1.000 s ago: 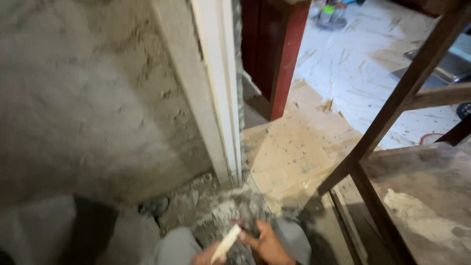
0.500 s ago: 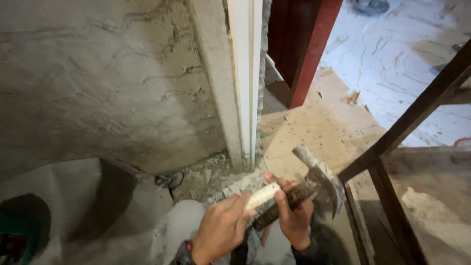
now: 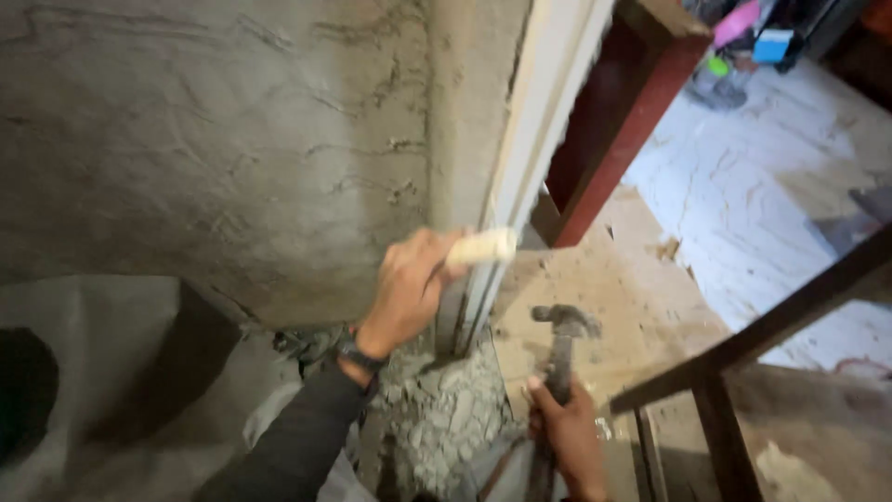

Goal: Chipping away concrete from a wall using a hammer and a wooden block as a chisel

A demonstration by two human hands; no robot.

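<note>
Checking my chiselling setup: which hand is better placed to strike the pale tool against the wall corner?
Right hand, probably: it grips the hammer just below the pale tool, which the left hand holds at the corner.

One camera, worn on the person's head, is looking steeply down and slightly forward from above the hands. It is facing a rough grey plastered wall (image 3: 214, 158) that is filling the upper left of the view, with a pale door frame (image 3: 530, 158) running down the middle. The left hand (image 3: 409, 288) and right hand (image 3: 569, 437) are sitting close below the lens, low in the centre. The floor (image 3: 743, 214) is stretching away at right, farther off. No second view is sharing the scene.
</note>
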